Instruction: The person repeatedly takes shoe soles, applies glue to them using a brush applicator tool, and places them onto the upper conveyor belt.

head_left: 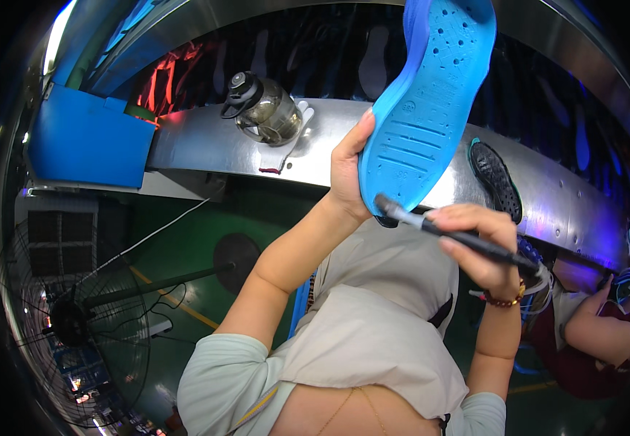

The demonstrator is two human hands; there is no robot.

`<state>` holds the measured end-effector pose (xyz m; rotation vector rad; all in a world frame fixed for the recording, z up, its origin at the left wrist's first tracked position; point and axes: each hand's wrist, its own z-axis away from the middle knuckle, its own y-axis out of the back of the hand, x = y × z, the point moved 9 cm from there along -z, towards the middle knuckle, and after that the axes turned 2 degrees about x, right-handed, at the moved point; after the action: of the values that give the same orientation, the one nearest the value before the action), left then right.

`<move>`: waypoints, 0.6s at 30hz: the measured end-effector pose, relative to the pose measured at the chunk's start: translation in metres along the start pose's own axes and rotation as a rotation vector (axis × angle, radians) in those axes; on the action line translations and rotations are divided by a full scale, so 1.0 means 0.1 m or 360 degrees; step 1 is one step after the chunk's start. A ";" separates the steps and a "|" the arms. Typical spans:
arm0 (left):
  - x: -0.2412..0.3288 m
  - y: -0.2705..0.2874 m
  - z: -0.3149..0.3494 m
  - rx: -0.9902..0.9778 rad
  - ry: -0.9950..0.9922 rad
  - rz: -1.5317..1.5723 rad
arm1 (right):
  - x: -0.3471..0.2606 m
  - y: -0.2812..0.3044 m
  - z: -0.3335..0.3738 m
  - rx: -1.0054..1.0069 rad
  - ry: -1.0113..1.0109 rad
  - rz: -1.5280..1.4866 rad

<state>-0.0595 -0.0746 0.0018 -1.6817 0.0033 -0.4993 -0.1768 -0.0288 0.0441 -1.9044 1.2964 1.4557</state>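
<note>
My left hand [351, 163] grips a blue shoe sole [431, 109] by its left edge near the heel, thumb along the side. The sole is tilted up over the metal ledge, its face with small holes and ridges toward me. My right hand [485, 243] is closed round the dark handle of a brush [467, 238]. The brush's tip lies at the heel end of the sole and appears to touch it. Something small and black shows under the heel, mostly hidden.
On the metal ledge [191, 142] stand a dark clear jug [267, 109] on a pale glove [275, 156] and, to the right, a black sole [496, 178]. A blue box [86, 138] and fan [71, 320] are left. Another person [598, 330] sits far right.
</note>
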 end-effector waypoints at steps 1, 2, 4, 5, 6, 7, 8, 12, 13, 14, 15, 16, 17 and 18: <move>0.01 0.01 -0.01 0.0001 -0.0006 -0.0006 | -0.08 -0.07 0.02 -0.0083 0.0081 0.0075; -0.04 0.04 -0.01 0.0015 0.0109 0.0086 | -0.20 -0.15 0.01 -0.0236 0.0120 0.0097; -0.12 0.12 0.00 0.0000 0.0328 0.0143 | -0.29 -0.26 0.03 -0.0493 0.0179 0.0042; -0.12 0.07 0.01 0.0000 0.0330 0.0150 | -0.26 -0.21 0.04 -0.0493 0.0171 0.0044; -0.20 0.07 0.05 0.0115 0.0507 -0.0060 | -0.20 -0.06 0.00 -0.0313 0.0142 0.0189; -0.27 0.08 0.10 0.0229 0.0685 -0.0269 | -0.15 0.07 -0.02 -0.0133 0.0109 0.0334; -0.32 0.13 0.14 0.0355 0.0832 -0.0458 | -0.05 0.01 -0.02 -0.0208 0.0037 0.0227; -0.37 0.27 0.25 0.0364 0.1092 -0.0858 | -0.09 -0.20 0.05 -0.0818 -0.0016 0.0632; -0.37 0.31 0.29 0.0373 0.1181 -0.0881 | -0.14 -0.16 0.03 -0.0753 0.0066 0.0476; -0.39 0.34 0.32 0.0376 0.1273 -0.0909 | -0.08 -0.11 0.01 -0.0676 -0.0005 0.0447; -0.40 0.33 0.32 0.0369 0.1289 -0.0896 | -0.01 -0.06 0.01 -0.0598 -0.0075 0.0417; -0.40 0.32 0.31 0.0347 0.1297 -0.1057 | 0.06 -0.09 0.03 -0.0631 -0.0099 0.0410; -0.37 0.31 0.29 0.0329 0.1294 -0.1222 | 0.06 -0.08 0.04 -0.0631 -0.0108 0.0410; -0.34 0.30 0.31 0.0324 0.1323 -0.1311 | 0.09 -0.13 0.08 -0.0815 -0.0111 0.0632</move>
<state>-0.0721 -0.0408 -0.0399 -1.1162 -0.1335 -1.7259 -0.1695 -0.0198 0.0298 -1.9342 1.4256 2.2117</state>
